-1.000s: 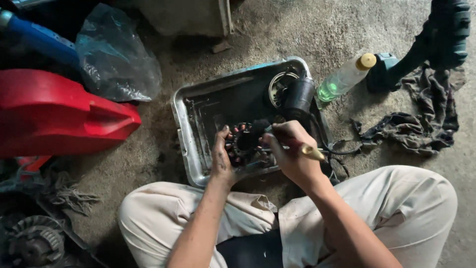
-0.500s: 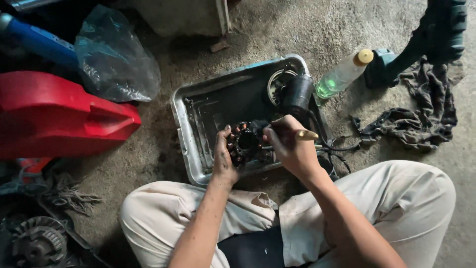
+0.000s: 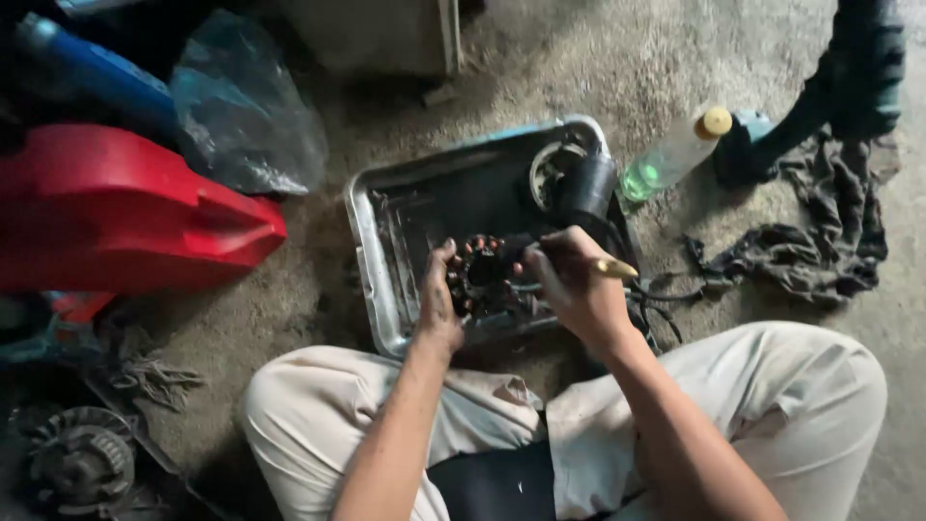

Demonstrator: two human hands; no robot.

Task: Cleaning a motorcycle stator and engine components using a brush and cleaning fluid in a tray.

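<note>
At frame centre, the left hand (image 3: 439, 304) grips a round copper-coiled stator (image 3: 477, 275) over a grey metal tray (image 3: 371, 260), while the right hand (image 3: 574, 280) is closed around a yellow-handled tool (image 3: 613, 267).

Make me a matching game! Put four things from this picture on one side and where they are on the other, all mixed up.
Things:
1. round coil part
2. clear bottle with a yellow cap
3. red plastic cover
4. dark rag

Places:
A. on the floor at the far left
B. held by the left hand over the metal tray
C. crumpled on the floor at the right
D. lying just right of the tray

Pairs: 1-B, 2-D, 3-A, 4-C
</note>
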